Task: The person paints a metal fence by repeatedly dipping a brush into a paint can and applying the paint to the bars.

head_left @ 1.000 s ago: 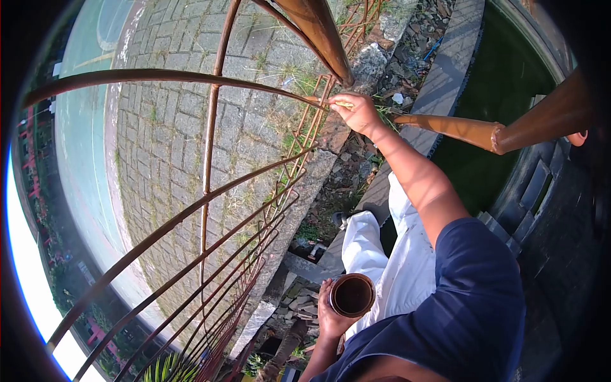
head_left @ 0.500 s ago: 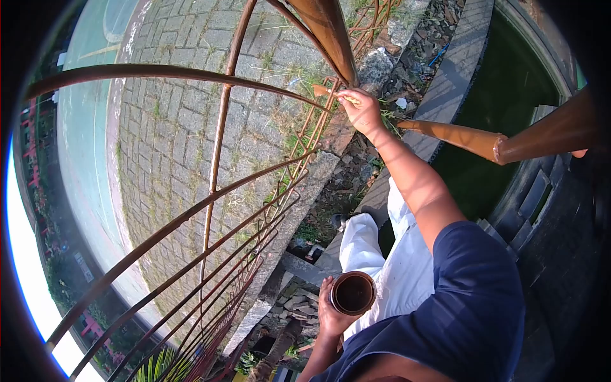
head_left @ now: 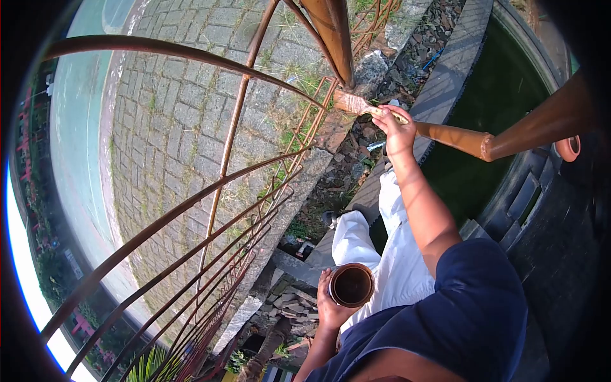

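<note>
In my right hand (head_left: 398, 132), fingers closed round the handle, is a paintbrush (head_left: 358, 104). Its brown-stained bristles point left, right at the lower rails of the brown metal fence (head_left: 191, 213), just below a thick brown post (head_left: 334, 48). My left hand (head_left: 329, 304) grips a round container of dark brown paint (head_left: 352, 285) from its left side, held upright in front of my legs. The paint's surface shows inside the rim.
Weedy paving (head_left: 184, 95) lies beyond the fence. Broken stones (head_left: 296, 309) fill the strip along the concrete kerb (head_left: 293, 200). To the right are a slanting brown pipe (head_left: 455, 137), a pool of dark green water (head_left: 496, 102) and a terracotta-coloured pot (head_left: 568, 148).
My right hand has drawn back to the right and down with the paintbrush, so more of the brush shows. My left hand still holds the paint container. The view has shifted slightly.
</note>
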`<state>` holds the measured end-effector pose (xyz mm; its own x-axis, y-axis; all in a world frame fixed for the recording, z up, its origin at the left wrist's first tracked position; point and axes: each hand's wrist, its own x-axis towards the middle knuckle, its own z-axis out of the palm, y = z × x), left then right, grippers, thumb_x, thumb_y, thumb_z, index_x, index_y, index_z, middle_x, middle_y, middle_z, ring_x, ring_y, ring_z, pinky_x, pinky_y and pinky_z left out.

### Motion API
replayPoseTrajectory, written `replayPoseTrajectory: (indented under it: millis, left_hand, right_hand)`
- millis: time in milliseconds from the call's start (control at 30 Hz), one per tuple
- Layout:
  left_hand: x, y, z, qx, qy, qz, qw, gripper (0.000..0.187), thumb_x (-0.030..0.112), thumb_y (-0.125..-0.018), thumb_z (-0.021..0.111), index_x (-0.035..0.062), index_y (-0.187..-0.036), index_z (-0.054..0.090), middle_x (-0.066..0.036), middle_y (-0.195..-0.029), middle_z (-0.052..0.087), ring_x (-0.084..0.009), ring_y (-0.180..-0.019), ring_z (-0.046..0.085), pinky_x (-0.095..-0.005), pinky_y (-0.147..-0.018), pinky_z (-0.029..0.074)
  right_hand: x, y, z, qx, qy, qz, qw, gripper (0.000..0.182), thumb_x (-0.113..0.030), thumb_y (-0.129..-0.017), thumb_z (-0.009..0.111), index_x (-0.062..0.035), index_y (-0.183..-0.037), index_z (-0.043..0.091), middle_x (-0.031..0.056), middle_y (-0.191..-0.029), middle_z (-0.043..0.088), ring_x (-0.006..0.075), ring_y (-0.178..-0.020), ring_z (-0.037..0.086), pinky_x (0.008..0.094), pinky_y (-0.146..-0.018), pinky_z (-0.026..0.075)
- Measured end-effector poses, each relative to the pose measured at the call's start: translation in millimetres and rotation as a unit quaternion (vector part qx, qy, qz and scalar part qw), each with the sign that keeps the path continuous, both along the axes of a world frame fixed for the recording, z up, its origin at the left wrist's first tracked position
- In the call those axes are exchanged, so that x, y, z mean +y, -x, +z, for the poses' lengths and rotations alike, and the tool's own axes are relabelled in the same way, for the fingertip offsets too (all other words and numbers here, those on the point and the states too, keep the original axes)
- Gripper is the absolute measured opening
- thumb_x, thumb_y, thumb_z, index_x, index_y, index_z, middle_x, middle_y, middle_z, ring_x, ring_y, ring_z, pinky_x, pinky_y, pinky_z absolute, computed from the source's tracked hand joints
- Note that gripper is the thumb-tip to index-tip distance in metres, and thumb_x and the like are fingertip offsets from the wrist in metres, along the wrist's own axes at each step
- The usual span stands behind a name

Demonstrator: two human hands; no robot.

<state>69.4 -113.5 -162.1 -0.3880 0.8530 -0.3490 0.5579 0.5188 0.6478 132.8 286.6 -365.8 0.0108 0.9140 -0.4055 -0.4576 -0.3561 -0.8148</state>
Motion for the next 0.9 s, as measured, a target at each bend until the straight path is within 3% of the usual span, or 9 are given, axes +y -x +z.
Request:
replayPoseTrajectory:
  millis: [100,200,300,333,400,500,700,833,900]
  left_hand:
    - [0.8,0.0,-2.2,-0.003,-0.030,0.009,0.999,0.127,0.044,-0.049,0.102,-0.0025,-0.142,0.031,-0.031,-0.142,0.051,-0.0480,-0.136,0.048,-0.0573,-0.117,0.035]
    - [2.7,2.2,-1.0,0.000,-0.040,0.007,0.999,0.127,0.044,-0.049,0.103,-0.0020,-0.143,0.030,-0.031,-0.141,0.052,-0.0480,-0.136,0.048,-0.0574,-0.116,0.036]
    - [-5.3,4.6,0.1,-0.003,-0.047,0.013,0.999,0.127,0.044,-0.049,0.103,-0.0022,-0.143,0.030,-0.031,-0.142,0.051,-0.0479,-0.136,0.048,-0.0571,-0.116,0.036]
    - [-7.5,4.0,0.0,-0.006,-0.048,0.019,0.999,0.127,0.044,-0.049,0.103,-0.0023,-0.143,0.031,-0.031,-0.142,0.051,-0.0478,-0.136,0.048,-0.0570,-0.116,0.036]
    - [-7.2,5.8,0.8,-0.006,-0.045,0.022,0.999,0.126,0.044,-0.049,0.103,-0.0025,-0.142,0.031,-0.031,-0.142,0.051,-0.0475,-0.137,0.048,-0.0567,-0.116,0.036]
    - [-11.8,8.6,6.4,-0.006,-0.032,0.036,0.999,0.125,0.046,-0.048,0.102,-0.0029,-0.141,0.033,-0.031,-0.144,0.050,-0.0467,-0.138,0.046,-0.0555,-0.117,0.036]
    - [-21.8,14.5,7.9,0.016,-0.051,0.059,0.997,0.128,0.048,-0.048,0.102,-0.0048,-0.142,0.033,-0.029,-0.146,0.048,-0.0449,-0.139,0.046,-0.0520,-0.118,0.036]
    - [-22.0,21.9,30.2,0.030,-0.036,0.066,0.997,0.130,0.049,-0.047,0.102,-0.0056,-0.143,0.034,-0.028,-0.147,0.048,-0.0443,-0.139,0.046,-0.0510,-0.118,0.035]
    - [-27.5,29.5,32.2,0.025,-0.064,0.072,0.995,0.129,0.050,-0.046,0.102,-0.0066,-0.143,0.038,-0.028,-0.147,0.046,-0.0427,-0.141,0.044,-0.0513,-0.118,0.035]
  right_hand:
    - [1.5,6.4,12.6,0.046,-0.006,0.030,0.998,0.015,-0.002,-0.097,0.067,0.0039,-0.110,0.066,0.0137,-0.109,0.072,0.0210,-0.088,0.073,0.0335,-0.079,0.064]
    - [5.7,20.2,17.8,-0.065,-0.148,0.024,0.987,0.012,-0.001,-0.095,0.068,0.0033,-0.106,0.069,0.0122,-0.106,0.074,0.0215,-0.092,0.073,0.0323,-0.083,0.061]
    - [8.6,22.1,56.1,-0.335,-0.400,0.079,0.849,0.011,-0.001,-0.091,0.072,0.0007,-0.102,0.071,0.0124,-0.102,0.075,0.0246,-0.091,0.074,0.0329,-0.081,0.058]
    - [7.2,22.2,58.4,-0.352,-0.376,0.155,0.843,0.014,-0.001,-0.086,0.076,-0.0024,-0.099,0.072,0.0129,-0.098,0.074,0.0282,-0.090,0.073,0.0349,-0.078,0.057]
    - [6.8,20.0,66.9,-0.336,-0.405,0.179,0.831,0.013,-0.003,-0.086,0.077,-0.0028,-0.098,0.072,0.0125,-0.096,0.074,0.0276,-0.089,0.073,0.0348,-0.077,0.058]
    - [14.2,20.1,86.0,-0.338,-0.390,0.143,0.845,0.013,-0.006,-0.088,0.076,-0.0031,-0.100,0.073,0.0121,-0.095,0.074,0.0276,-0.085,0.073,0.0348,-0.075,0.058]
    - [39.1,39.3,126.3,-0.437,-0.392,0.259,0.767,0.012,-0.005,-0.087,0.075,-0.0026,-0.099,0.072,0.0129,-0.098,0.073,0.0302,-0.088,0.073,0.0347,-0.077,0.056]
    - [23.3,29.1,111.1,-0.414,-0.375,0.259,0.788,0.011,-0.006,-0.090,0.074,-0.0025,-0.100,0.073,0.0122,-0.097,0.074,0.0277,-0.087,0.073,0.0341,-0.079,0.056]
    - [5.3,23.5,110.3,-0.388,-0.335,0.227,0.828,0.011,-0.008,-0.089,0.074,-0.0031,-0.099,0.073,0.0124,-0.096,0.074,0.0290,-0.087,0.072,0.0354,-0.078,0.056]
